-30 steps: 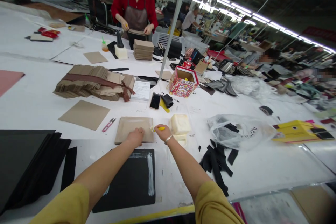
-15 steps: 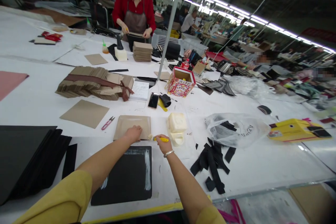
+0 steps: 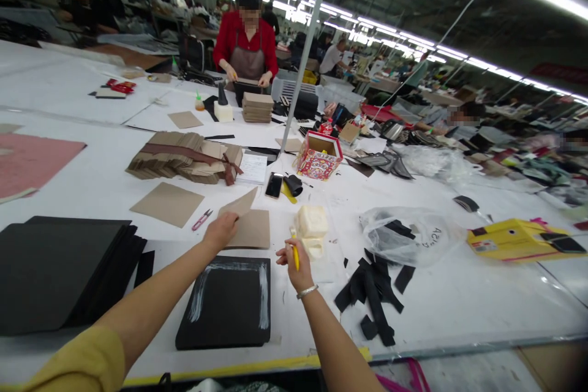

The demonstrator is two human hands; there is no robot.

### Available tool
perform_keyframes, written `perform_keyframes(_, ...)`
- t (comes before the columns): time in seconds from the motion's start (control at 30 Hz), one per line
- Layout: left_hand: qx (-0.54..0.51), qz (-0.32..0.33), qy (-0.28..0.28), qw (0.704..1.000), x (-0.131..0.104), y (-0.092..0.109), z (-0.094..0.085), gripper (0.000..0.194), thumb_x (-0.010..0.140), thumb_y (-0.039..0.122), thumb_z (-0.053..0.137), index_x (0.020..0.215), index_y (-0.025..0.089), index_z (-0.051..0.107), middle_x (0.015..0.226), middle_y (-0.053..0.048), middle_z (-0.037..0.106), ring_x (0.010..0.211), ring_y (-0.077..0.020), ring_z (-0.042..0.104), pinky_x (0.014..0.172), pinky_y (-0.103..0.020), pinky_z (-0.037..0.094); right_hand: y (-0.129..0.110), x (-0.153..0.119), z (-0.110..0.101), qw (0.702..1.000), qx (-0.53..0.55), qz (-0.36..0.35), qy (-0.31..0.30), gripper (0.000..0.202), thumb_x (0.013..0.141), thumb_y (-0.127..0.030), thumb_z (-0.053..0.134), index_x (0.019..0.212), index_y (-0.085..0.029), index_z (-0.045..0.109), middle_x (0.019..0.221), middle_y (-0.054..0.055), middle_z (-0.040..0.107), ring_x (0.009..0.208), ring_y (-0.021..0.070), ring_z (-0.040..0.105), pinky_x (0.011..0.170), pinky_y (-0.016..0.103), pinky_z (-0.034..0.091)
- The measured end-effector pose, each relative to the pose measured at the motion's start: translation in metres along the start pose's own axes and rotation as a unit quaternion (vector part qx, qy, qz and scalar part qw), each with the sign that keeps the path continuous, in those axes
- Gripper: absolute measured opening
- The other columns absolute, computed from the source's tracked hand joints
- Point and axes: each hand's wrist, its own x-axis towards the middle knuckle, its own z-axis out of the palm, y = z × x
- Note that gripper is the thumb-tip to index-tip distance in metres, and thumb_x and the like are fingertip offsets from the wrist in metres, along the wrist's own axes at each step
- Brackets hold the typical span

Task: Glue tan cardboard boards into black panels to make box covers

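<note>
My left hand point(image 3: 222, 230) is closed on the edge of a thin tan cardboard sheet point(image 3: 243, 202), tilted up above another cardboard piece point(image 3: 255, 230) lying flat. In my right hand point(image 3: 296, 264) is a yellow-handled brush point(image 3: 295, 256), held upright beside a cream plastic container point(image 3: 312, 220); the bristle end is hard to make out. Just below both hands lies a black panel point(image 3: 229, 309) with white, glue-like streaks along its top and two sides.
To the left rests a stack of black panels point(image 3: 59, 269). Pink snips point(image 3: 202, 219), a phone point(image 3: 274, 185) and a tied cardboard bundle point(image 3: 184, 156) sit farther back. Black strips point(image 3: 370, 294) and a plastic bag point(image 3: 404, 236) lie right. A co-worker point(image 3: 245, 43) stands across the table.
My left hand has lifted the cardboard sheet off the piece below and tilted it up to the left. My right hand has turned the brush upright, away from the cardboard edge. The view has shifted slightly.
</note>
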Motion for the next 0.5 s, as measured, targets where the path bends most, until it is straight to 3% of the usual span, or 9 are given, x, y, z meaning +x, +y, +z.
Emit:
perform_keyframes(0.07,-0.100,-0.103,0.137,0.980,-0.015,-0.012,-0.021,0.018,0.078,0.024,0.042,0.088,0.017,0.055,0.090,-0.007,0.060,0.089,-0.0188,0.056,0.083,-0.031,0.043,0.000,0.004,0.019,0.998,-0.055,-0.032,-0.028,0.027,0.085,-0.045,0.039,0.094,-0.020,0.046,0.076,0.001,0.062,0.056,0.0108,0.059,0.058,0.024,0.048)
perform_keyframes(0.13,-0.252,-0.192,0.225,0.921,-0.032,-0.019,-0.037,0.016,0.073,0.029,0.050,0.082,0.017,0.055,0.078,-0.004,0.060,0.077,-0.0171,0.058,0.076,-0.032,0.047,0.001,0.010,0.039,0.994,-0.101,-0.041,-0.030,0.022,0.085,-0.042,0.039,0.090,-0.021,0.045,0.077,0.001,0.061,0.059,0.0115,0.060,0.059,0.024,0.046)
perform_keyframes(0.27,-0.574,-0.235,0.281,0.732,-0.066,-0.011,-0.050,0.032,0.064,0.034,0.061,0.090,0.015,0.053,0.083,-0.001,0.061,0.072,-0.0134,0.059,0.068,-0.033,0.052,0.001,0.019,0.074,0.986,-0.163,-0.035,0.022,0.018,0.082,-0.038,0.042,0.087,-0.021,0.045,0.067,-0.002,0.057,0.061,0.0141,0.058,0.059,0.025,0.043)
perform_keyframes(0.33,-0.647,-0.235,0.275,0.672,-0.082,0.001,-0.050,0.036,0.061,0.032,0.065,0.090,0.015,0.053,0.086,-0.002,0.060,0.074,-0.0124,0.059,0.069,-0.033,0.052,0.001,0.019,0.084,0.987,-0.154,-0.031,0.041,0.019,0.079,-0.038,0.044,0.087,-0.021,0.043,0.065,-0.003,0.055,0.060,0.0140,0.056,0.059,0.025,0.043)
perform_keyframes(0.4,-0.672,-0.246,0.259,0.648,-0.096,0.014,-0.046,0.036,0.060,0.031,0.067,0.090,0.015,0.052,0.087,-0.002,0.060,0.074,-0.0123,0.059,0.068,-0.031,0.052,0.002,0.017,0.087,0.990,-0.125,-0.031,0.048,0.020,0.077,-0.038,0.047,0.086,-0.021,0.042,0.065,-0.003,0.054,0.060,0.0132,0.055,0.058,0.024,0.042)
perform_keyframes(0.5,-0.676,-0.247,0.243,0.650,-0.117,0.025,-0.040,0.044,0.061,0.031,0.068,0.099,0.018,0.050,0.094,-0.004,0.060,0.080,-0.0140,0.060,0.069,-0.031,0.052,0.003,0.007,0.078,0.992,-0.102,-0.035,0.065,0.021,0.074,-0.037,0.050,0.085,-0.021,0.042,0.064,-0.004,0.052,0.059,0.0122,0.052,0.058,0.023,0.042)
